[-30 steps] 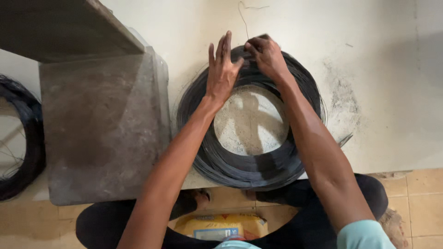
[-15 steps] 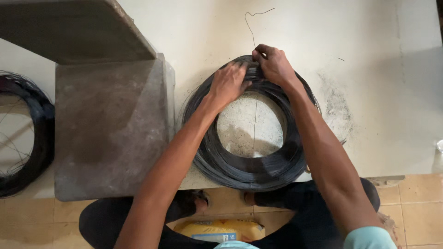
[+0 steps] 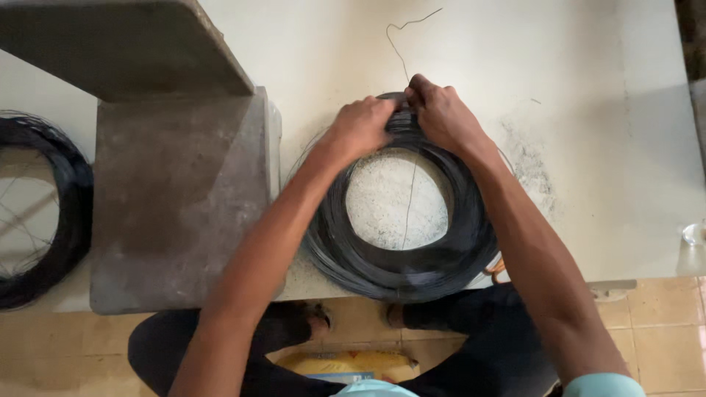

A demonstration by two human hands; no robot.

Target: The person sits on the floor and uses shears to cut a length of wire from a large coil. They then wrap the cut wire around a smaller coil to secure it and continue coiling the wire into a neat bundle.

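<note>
A thick coil of black wire (image 3: pixel 382 268) lies flat on a white table (image 3: pixel 588 110), overhanging its near edge. My left hand (image 3: pixel 362 126) is closed on the coil's far rim. My right hand (image 3: pixel 439 112) pinches the same rim right beside it, knuckles touching. A thin loose wire end (image 3: pixel 397 44) rises from between the hands and curls away over the table. Another thin strand (image 3: pixel 409 198) runs across the coil's open centre.
A grey concrete block (image 3: pixel 176 198) stands left of the coil, with a grey slab (image 3: pixel 125 44) above it. A second black wire coil (image 3: pixel 51 213) lies at the far left. Tiled floor (image 3: pixel 662 323), my legs and a yellow package (image 3: pixel 346 364) show below the table edge.
My left hand went from open fingers on the rim to a closed grip beside my right hand. The loose wire end now stands out farther over the table.
</note>
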